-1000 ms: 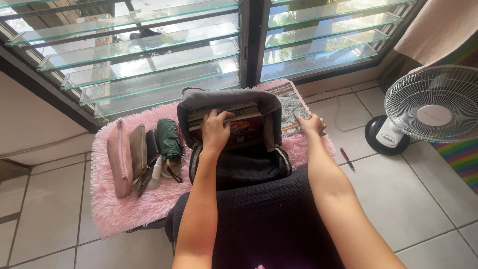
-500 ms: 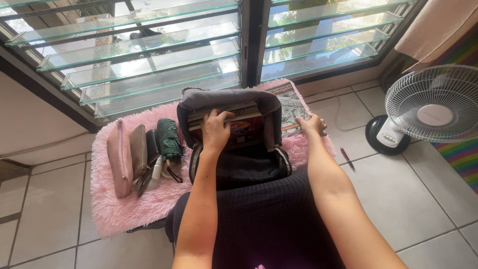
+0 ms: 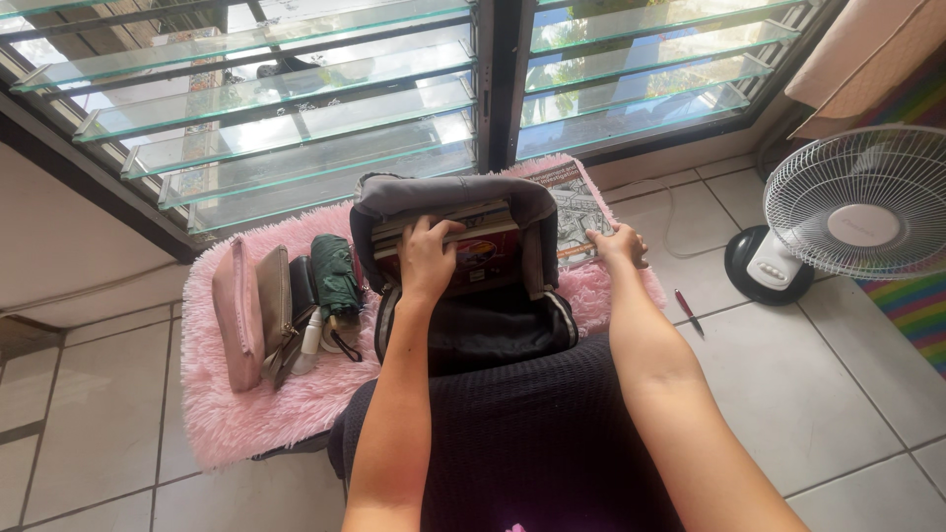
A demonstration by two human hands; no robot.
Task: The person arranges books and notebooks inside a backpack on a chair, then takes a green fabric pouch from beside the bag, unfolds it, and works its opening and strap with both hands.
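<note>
The left hand [image 3: 426, 258] is gripping books [image 3: 448, 225] inside the open backpack [image 3: 455, 266], which is hiding their lower parts. The right hand [image 3: 618, 246] is pinching a colouring book [image 3: 576, 209] lying on the pink rug [image 3: 256, 404], half behind the backpack; pouches [image 3: 258, 310] and an umbrella [image 3: 335, 276] are lying left, a fan [image 3: 847, 222] standing right.

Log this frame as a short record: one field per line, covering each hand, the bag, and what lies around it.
left hand: fingers reach into the open backpack, resting on the books inside
right hand: grips the edge of a black-and-white printed book beside the backpack
backpack: grey and black, top open, standing on the pink fluffy rug
books: upright in the backpack, one with a red cover
left of backpack: pink pouch, tan pouch, folded green umbrella
floor at right: pen, white fan
</note>
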